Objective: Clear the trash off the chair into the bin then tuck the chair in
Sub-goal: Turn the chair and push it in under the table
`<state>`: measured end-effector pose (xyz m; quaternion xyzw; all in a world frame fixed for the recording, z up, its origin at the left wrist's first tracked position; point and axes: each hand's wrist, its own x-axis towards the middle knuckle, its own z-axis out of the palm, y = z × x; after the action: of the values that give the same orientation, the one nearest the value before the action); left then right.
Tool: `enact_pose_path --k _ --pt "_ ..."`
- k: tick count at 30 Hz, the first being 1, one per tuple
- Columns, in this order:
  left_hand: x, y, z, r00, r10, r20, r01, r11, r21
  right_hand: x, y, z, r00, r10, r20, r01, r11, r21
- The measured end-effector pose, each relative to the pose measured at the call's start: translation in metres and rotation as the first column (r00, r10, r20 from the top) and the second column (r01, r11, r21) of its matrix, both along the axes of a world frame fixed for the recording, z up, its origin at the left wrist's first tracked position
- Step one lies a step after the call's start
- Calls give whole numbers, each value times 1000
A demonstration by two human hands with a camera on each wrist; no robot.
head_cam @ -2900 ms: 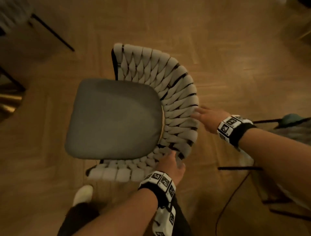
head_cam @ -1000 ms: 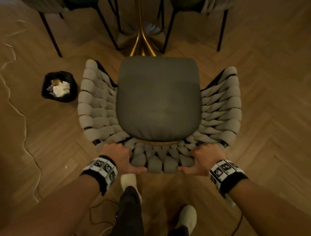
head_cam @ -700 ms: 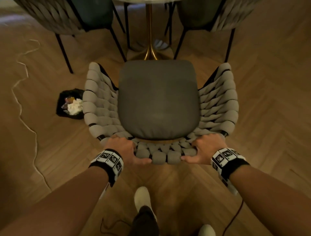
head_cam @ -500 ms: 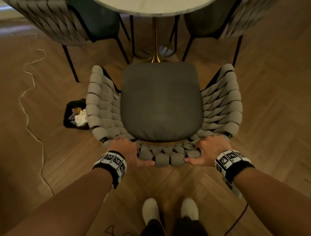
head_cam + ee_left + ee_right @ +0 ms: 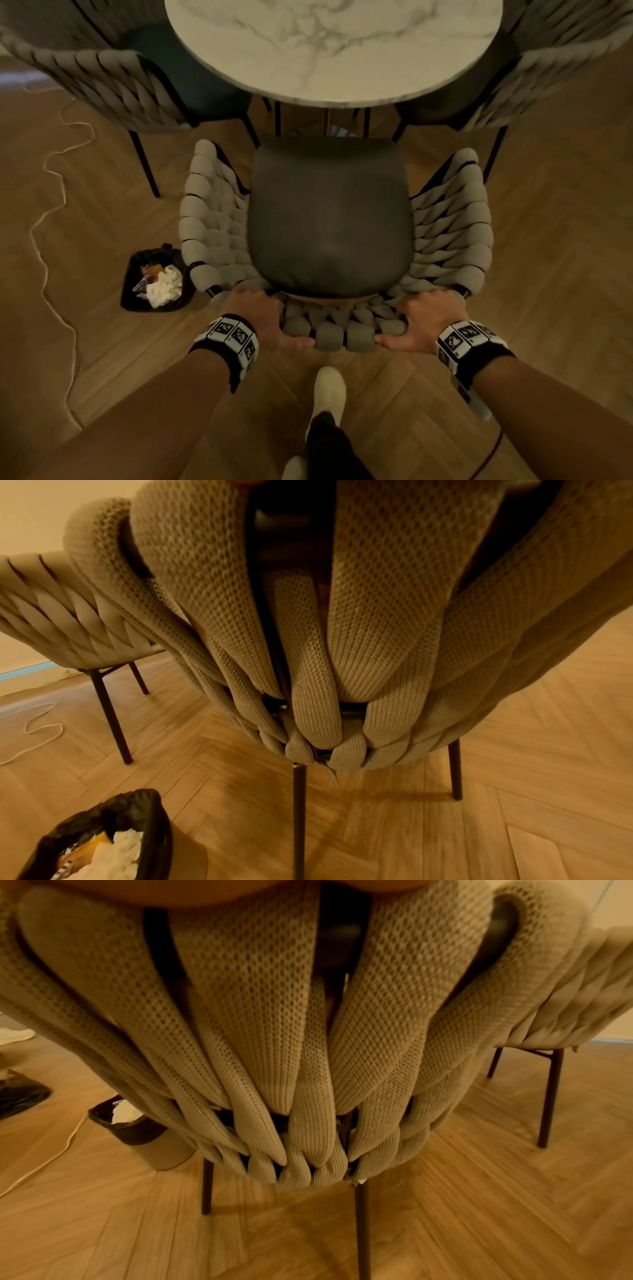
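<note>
Firmly, both hands' fingers (image 5: 251,297) curl round the chair (image 5: 330,219) backrest.

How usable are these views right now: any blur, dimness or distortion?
Head view: dim amber light, soft all over, wide-angle bending at the marble table; both hands on the chair back are readable. Left wrist view: knit weave sharp, floor streaked. Right wrist view: similar, bin half hidden behind the backrest.
</note>
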<state>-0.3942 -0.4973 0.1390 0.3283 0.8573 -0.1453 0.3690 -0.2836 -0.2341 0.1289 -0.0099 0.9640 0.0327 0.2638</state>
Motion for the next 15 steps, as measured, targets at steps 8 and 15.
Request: enact_pose_path --k 8,15 --pt "-55 22 -7 1000 10 -7 -10 1000 24 -60 25 8 999 38 25 -39 998 43" --pt "-49 15 0 999 38 -13 -36 994 105 -53 18 9 999 16 38 -14 999 -47"
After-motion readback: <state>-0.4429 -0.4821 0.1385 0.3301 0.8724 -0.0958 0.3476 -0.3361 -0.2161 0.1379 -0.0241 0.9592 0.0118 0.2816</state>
